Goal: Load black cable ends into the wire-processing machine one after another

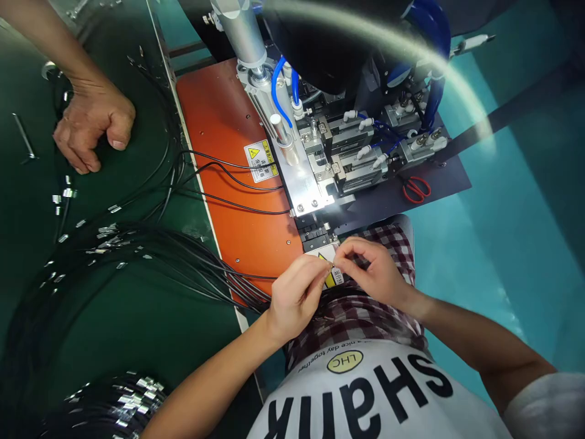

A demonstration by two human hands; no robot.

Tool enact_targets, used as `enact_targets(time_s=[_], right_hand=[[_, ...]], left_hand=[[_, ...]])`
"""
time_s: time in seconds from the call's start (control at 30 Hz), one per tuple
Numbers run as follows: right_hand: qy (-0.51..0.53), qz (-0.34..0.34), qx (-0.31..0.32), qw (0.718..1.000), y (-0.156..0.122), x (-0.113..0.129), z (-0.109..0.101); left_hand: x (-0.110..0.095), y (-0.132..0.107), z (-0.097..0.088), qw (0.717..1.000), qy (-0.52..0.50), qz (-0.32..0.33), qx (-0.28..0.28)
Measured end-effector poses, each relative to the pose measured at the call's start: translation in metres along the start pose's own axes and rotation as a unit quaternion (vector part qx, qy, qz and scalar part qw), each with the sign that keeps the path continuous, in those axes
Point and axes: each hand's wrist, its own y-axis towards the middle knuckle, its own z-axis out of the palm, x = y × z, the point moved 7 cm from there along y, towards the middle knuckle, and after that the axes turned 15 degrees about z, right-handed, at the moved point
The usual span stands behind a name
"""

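My left hand (pixel 296 296) and my right hand (pixel 372 268) meet in front of my body, just below the machine's small front block. Both are closed in a pinch on the end of a thin black cable (pixel 247 292). The fingertips touch around a tiny metal piece at about the middle between them. The cable runs left from my left hand into a bundle of black cables (pixel 137 250) on the green mat. A yellow warning label (pixel 329 277) shows between my hands.
A metal machine (pixel 320 158) with blue hoses and pneumatic parts stands on an orange plate (pixel 228 140). Red scissors (pixel 417 189) lie at its right. Another person's closed hand (pixel 94 125) rests on the green mat (pixel 114 317) at the upper left. Coiled cables with metal ends (pixel 119 402) lie bottom left.
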Motion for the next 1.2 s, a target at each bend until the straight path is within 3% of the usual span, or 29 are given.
enact_targets(time_s=[0.07, 0.2, 0.33, 0.5, 1.0, 1.2], right_hand=[[0.01, 0.013, -0.005, 1.0, 0.009, -0.004, -0.004], [0.04, 0.064, -0.025, 0.997, 0.045, -0.017, -0.015], [0.062, 0.117, 0.004, 0.991, 0.068, -0.032, -0.012], [0.086, 0.138, 0.012, 0.987, 0.068, -0.04, -0.01], [0.082, 0.129, 0.011, 0.988, 0.069, -0.044, -0.01], [0.099, 0.142, 0.018, 0.985, 0.069, -0.045, -0.008]], left_hand=[[0.002, 0.006, -0.002, 0.998, 0.05, 0.034, 0.03], [0.017, 0.025, -0.018, 0.978, 0.196, 0.074, 0.016], [0.031, 0.031, -0.018, 0.966, 0.233, 0.105, 0.028], [0.04, 0.028, -0.013, 0.962, 0.244, 0.109, 0.047], [0.038, 0.031, -0.01, 0.952, 0.27, 0.137, 0.053], [0.038, 0.031, -0.008, 0.938, 0.306, 0.139, 0.08]])
